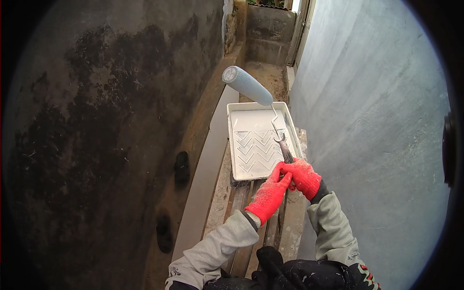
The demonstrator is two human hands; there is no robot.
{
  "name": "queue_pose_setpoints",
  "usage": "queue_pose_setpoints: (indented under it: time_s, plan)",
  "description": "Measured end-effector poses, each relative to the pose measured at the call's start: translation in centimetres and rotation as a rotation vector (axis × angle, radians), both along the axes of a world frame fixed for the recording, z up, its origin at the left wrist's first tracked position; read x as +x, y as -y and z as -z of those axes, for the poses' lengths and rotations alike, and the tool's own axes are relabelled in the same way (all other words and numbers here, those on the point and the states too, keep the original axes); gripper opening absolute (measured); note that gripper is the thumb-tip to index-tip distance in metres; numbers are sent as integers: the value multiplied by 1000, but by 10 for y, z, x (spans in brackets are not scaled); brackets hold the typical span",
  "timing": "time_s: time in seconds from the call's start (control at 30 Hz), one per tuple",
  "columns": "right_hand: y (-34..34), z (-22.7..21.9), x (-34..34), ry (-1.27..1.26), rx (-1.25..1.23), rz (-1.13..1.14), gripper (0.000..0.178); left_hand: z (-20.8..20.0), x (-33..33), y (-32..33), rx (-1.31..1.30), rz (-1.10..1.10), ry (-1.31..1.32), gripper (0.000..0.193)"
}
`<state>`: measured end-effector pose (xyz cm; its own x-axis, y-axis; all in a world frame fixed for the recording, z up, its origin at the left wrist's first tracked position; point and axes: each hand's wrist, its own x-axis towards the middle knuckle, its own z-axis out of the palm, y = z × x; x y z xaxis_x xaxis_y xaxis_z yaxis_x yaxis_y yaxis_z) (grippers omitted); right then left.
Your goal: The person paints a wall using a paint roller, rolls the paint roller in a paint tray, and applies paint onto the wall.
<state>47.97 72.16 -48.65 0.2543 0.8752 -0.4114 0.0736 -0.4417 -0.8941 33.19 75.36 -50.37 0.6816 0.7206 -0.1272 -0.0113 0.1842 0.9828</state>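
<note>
Both my hands wear red knit gloves flecked with white. My right hand [303,178] is closed round the dark handle of a paint roller [249,86]. Against it my left hand [269,193] is closed too, its fingers at the lower part of the same handle. The roller's pale blue-grey sleeve tilts up to the left, held above the far end of a white paint tray [233,145]. Whitish paint [253,119] fills the tray's far end, and zigzag ridges show on its nearer slope.
The tray rests on paint-spotted wooden planks [240,198]. Beside them runs a long pale board [199,203]. Two dark slippers [181,169] lie on the ground at left. A dark stained wall [111,106] stands left, and a pale blue-grey wall [372,130] rises close at right.
</note>
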Motion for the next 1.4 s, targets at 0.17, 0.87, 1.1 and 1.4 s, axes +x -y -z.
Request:
queue_pose_setpoints:
  time_s: [0.17,0.87,1.1,1.4]
  plan:
    - [1,-3,-1,-41,-44,65,22,-8,-3,1,-113,39,-21,45]
    - [-1,3,-10,-8,-61,153,22,3,-1,0,-79,17,18,46]
    - [-3,8,-11,-18,-59,178,21,3,-2,0,-114,20,-25,50]
    - [-3,11,-13,-29,-30,163,21,6,-1,1,-116,17,-17,52]
